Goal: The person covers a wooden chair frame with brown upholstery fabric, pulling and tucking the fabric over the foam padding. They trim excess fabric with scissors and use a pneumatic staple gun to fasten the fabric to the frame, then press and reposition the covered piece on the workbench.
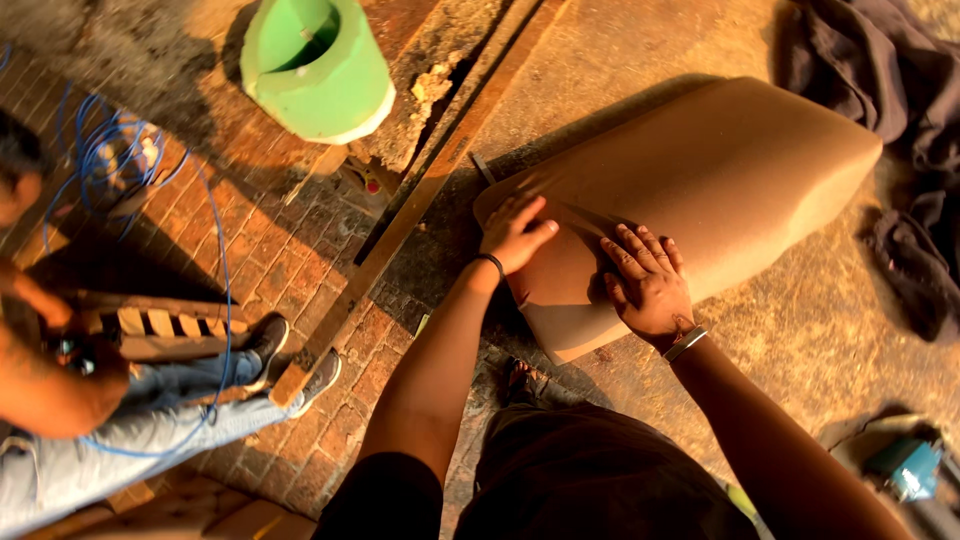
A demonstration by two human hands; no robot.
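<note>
A large tan cushion [730, 170] covered in smooth fabric lies on the floor in front of me. My left hand [515, 235] rests flat on its near left end, fingers together, a dark band on the wrist. My right hand [645, 280] presses on the cushion's near edge with fingers spread, a metal bracelet on the wrist. Between the two hands the fabric shows a fold. Neither hand grips anything.
A green bucket [318, 65] stands at the top left beside a long wooden plank [400, 220]. Another person [60, 390] sits at the left with blue cable [215, 260] and a slatted wooden piece. Dark cloth [880, 70] lies at the top right; a teal object [905, 465] sits lower right.
</note>
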